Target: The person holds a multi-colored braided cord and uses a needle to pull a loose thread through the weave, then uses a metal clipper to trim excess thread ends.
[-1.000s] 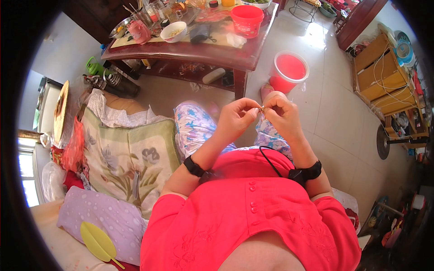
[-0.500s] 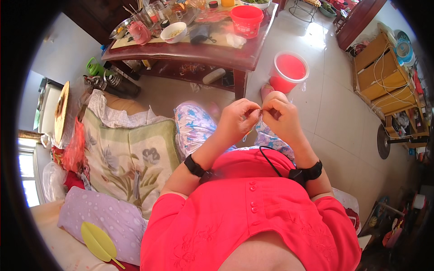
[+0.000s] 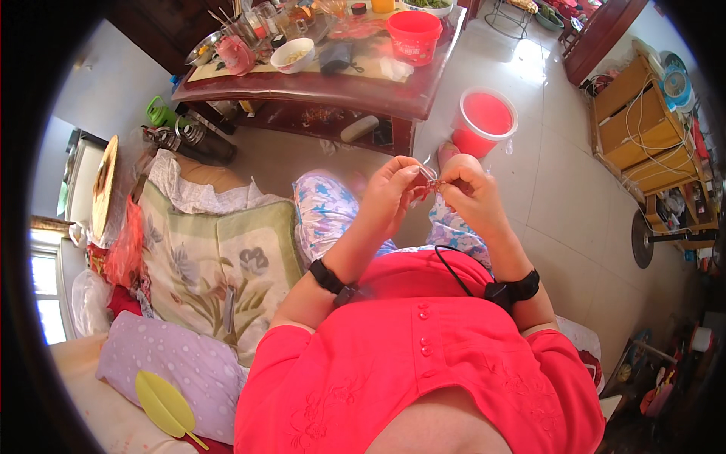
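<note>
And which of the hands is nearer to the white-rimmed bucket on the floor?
Right. The right hand is on the person's side of the white-rimmed bucket, nearly in line with it; the left hand is farther off, to its left.

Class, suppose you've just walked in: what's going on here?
A seated person holds a small reddish, stringy bundle between the left hand and the right hand, out over the knees. It is too small to identify. A red bucket stands on the floor beyond the hands; a second red bucket sits on the table.
</note>
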{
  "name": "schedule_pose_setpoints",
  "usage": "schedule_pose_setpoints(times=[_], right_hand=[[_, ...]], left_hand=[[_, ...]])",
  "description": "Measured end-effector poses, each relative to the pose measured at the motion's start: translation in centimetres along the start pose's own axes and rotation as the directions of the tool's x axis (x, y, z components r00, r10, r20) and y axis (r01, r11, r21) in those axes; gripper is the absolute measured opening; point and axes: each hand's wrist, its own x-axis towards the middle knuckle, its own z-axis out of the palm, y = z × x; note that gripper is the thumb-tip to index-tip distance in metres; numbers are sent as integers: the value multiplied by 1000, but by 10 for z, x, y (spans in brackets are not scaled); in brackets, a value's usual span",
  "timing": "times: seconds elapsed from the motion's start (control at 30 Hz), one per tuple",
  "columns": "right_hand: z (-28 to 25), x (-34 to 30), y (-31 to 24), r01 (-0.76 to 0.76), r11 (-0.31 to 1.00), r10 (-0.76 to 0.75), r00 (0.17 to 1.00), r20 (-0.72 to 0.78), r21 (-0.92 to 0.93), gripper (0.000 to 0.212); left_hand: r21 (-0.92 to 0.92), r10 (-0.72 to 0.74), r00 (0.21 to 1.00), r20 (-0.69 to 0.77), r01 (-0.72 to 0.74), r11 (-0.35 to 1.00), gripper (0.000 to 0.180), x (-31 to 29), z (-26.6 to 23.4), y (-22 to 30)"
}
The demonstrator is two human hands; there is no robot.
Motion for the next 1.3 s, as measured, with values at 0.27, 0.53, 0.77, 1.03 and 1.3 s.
schedule_pose_setpoints(times=[0.27, 0.53, 0.77, 1.03, 1.3], right_hand=[[-3, 1, -9, -132, 972, 131, 991, 21, 196, 7], [-4, 0, -10, -177, 962, 158, 982, 107, 209, 10], [-4, -3, -15, -291, 928, 228, 937, 265, 231, 7], [4, -3, -11, -97, 931, 55, 990, 128, 352, 3], [1, -1, -4, -113, 889, 114, 993, 24, 444, 4]], left_hand=[[-24, -108, 994, 5, 108, 994, 14, -6, 12, 3], [330, 2, 995, 103, -36, 943, 9, -5, 3, -3], [-29, -18, 994, -109, 15, 999, 7, -3, 1, -10], [-22, -76, 981, -179, 73, 997, 14, -5, 6, -9], [24, -100, 964, -246, 110, 994, 20, -7, 12, -6]])
